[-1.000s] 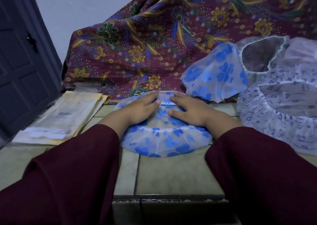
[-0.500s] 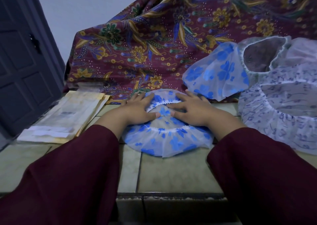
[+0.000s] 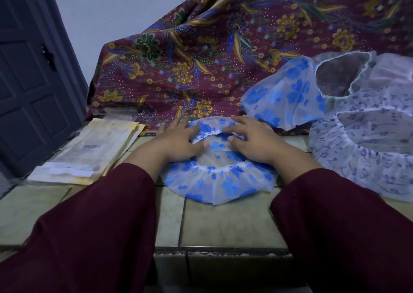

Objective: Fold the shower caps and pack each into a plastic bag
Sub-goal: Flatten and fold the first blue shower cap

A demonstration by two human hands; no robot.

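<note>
A clear shower cap with blue flowers (image 3: 220, 181) lies flat on the tiled ledge (image 3: 228, 223), its elastic opening facing up. My left hand (image 3: 176, 139) and my right hand (image 3: 252, 139) rest on its far half, fingers spread over the far rim and thumbs at the white elastic edge, which is lifted and stretched apart. A stack of flat plastic bags (image 3: 89, 152) lies to the left of the cap.
Another blue-flowered cap (image 3: 288, 96) and a pile of white caps with small dark print (image 3: 368, 149) sit at the right. A maroon floral cloth (image 3: 223, 47) drapes behind. A dark door (image 3: 29, 80) stands at the left. The ledge drops off at its front edge.
Both hands slid toward the far rim of the cap. The elastic opening, pressed together before, has spread wider between my thumbs and fingers.
</note>
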